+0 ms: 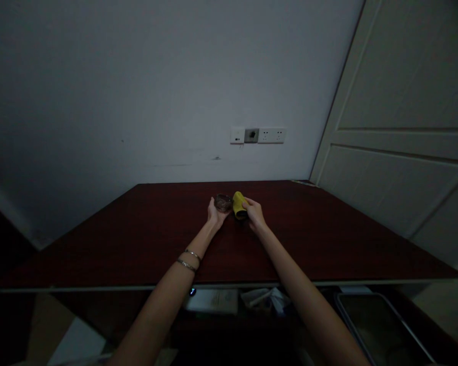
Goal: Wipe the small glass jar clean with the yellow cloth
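Observation:
My left hand (217, 212) cups a small round brown bowl-like object (223, 203), its rim facing me; the picture is too dark to tell its material. Close beside it, my right hand (254, 211) grips a yellow cloth (238, 203), which looks bunched or folded, with a dark patch at its lower end. The cloth and the brown object are side by side, nearly touching. Both hands are above the far middle part of the dark red table (137, 239). Two bracelets (189, 259) circle my left forearm.
Wall sockets (272, 135) sit on the pale wall behind the table. A panelled door (400, 168) stands at the right. Under the tabletop are a white box (213, 301), crumpled packaging (265, 299) and a dark-topped, pale-rimmed object (381, 325).

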The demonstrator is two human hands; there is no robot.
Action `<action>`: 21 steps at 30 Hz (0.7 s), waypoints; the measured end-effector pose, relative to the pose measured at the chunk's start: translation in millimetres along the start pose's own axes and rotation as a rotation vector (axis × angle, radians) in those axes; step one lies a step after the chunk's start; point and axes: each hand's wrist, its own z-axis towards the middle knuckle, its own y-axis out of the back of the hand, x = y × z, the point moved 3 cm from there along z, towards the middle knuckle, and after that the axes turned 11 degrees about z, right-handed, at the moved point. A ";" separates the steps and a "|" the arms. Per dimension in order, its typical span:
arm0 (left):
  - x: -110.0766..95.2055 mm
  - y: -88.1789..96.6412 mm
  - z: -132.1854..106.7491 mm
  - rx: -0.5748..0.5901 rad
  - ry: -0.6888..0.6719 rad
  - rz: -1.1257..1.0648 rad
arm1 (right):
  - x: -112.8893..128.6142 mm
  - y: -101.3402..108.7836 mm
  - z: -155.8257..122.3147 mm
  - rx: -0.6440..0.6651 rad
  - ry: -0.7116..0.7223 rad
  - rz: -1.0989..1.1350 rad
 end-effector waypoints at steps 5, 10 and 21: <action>-4.0 -0.1 -0.5 0.048 -0.090 0.010 | -5.2 -8.5 -9.7 0.008 -0.098 -0.011; -5.2 4.1 -0.3 0.044 -0.185 0.181 | -7.6 -13.6 -15.3 0.041 -0.218 0.127; -9.7 -3.1 -5.8 0.191 -0.241 0.533 | -1.1 0.6 1.4 -0.047 0.009 0.223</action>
